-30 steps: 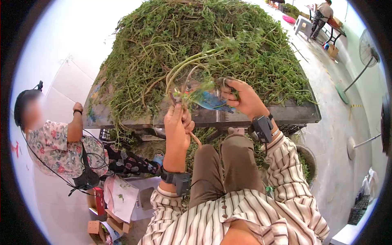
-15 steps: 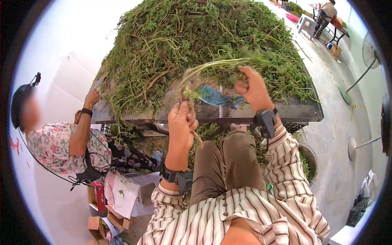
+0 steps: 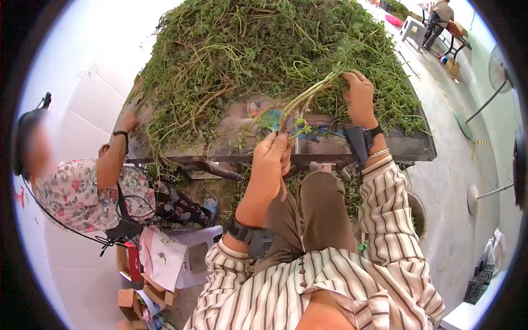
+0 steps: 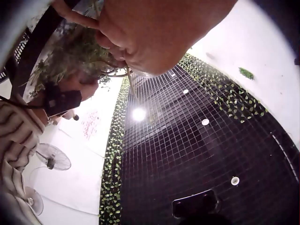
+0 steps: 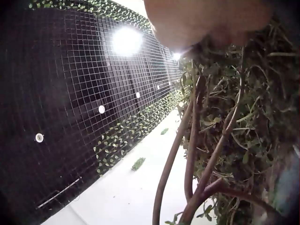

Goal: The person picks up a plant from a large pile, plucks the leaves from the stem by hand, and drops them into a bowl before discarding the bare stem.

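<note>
My left hand (image 3: 272, 157) pinches the brownish lower end of a long-stemmed leafy plant (image 3: 311, 96) above the table's near edge. Its pale green stems slant up and right, nearly straight, to my right hand (image 3: 360, 99), whose curled fingers grip them close to the leafy tops. Several brown stems (image 5: 192, 140) run up toward the right hand (image 5: 206, 21) in the right wrist view. In the left wrist view, the left hand (image 4: 145, 37) hides most of what it holds; a thin stem (image 4: 131, 86) hangs below it.
A large heap of the same greens (image 3: 258, 49) covers the dark table (image 3: 385, 146). Near its front edge lies a blue piece of plastic (image 3: 269, 119). Another person (image 3: 91, 187) sits at the left, one arm at the heap. Cardboard boxes (image 3: 129, 300) stand lower left; a fan (image 3: 498, 71) stands right.
My left hand has shifted right with the plant's lower end. My right hand has moved up and right along the stems, which have straightened. The other person's arm has reached to the table.
</note>
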Demonstrator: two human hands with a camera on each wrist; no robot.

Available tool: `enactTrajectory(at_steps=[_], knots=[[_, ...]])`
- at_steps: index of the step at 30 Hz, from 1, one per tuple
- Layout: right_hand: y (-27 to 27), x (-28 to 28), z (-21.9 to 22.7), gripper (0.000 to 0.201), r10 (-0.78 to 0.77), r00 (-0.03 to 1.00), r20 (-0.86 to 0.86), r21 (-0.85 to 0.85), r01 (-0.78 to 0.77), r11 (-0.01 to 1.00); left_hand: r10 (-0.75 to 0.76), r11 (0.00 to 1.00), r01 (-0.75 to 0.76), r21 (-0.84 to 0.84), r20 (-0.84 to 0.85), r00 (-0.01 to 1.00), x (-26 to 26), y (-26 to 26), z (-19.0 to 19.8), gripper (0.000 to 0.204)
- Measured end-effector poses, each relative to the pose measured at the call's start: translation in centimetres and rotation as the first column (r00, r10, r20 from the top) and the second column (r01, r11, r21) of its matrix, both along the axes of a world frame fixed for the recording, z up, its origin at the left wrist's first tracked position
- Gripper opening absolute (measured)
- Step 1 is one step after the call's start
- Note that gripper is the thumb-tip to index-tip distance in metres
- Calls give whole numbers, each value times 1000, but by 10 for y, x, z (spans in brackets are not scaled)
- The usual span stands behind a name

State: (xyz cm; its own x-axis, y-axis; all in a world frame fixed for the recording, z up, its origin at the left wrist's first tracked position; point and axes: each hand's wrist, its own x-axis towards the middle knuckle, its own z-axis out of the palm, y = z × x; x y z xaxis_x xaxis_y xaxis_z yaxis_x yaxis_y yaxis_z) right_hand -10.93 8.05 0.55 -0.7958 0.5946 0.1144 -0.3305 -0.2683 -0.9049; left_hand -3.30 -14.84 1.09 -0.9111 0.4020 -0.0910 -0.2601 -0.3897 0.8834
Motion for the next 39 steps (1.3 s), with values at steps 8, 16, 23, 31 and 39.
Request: enactTrajectory(at_steps=[8, 16, 23, 31, 39], knots=[[17, -10, 4, 11, 92, 994, -61, -111, -98, 989, -64, 998, 64, -6, -12, 998, -2, 8, 6, 23], [21, -17, 2, 15, 71, 998, 1, -86, -70, 994, -83, 997, 83, -4, -7, 997, -4, 5, 3, 22], [83, -36, -36, 31, -226, 973, 53, 838, 80, 540, 28, 999, -27, -33, 26, 999, 1, -3, 8, 21], [31, 31, 27, 18, 258, 966, -9, 80, -257, 963, 174, 984, -175, -33, -52, 983, -13, -15, 6, 21], [-44, 59, 56, 20, 581, 767, 273, 385, -640, 665, 167, 981, -175, -85, -97, 981, -9, -3, 0, 22]])
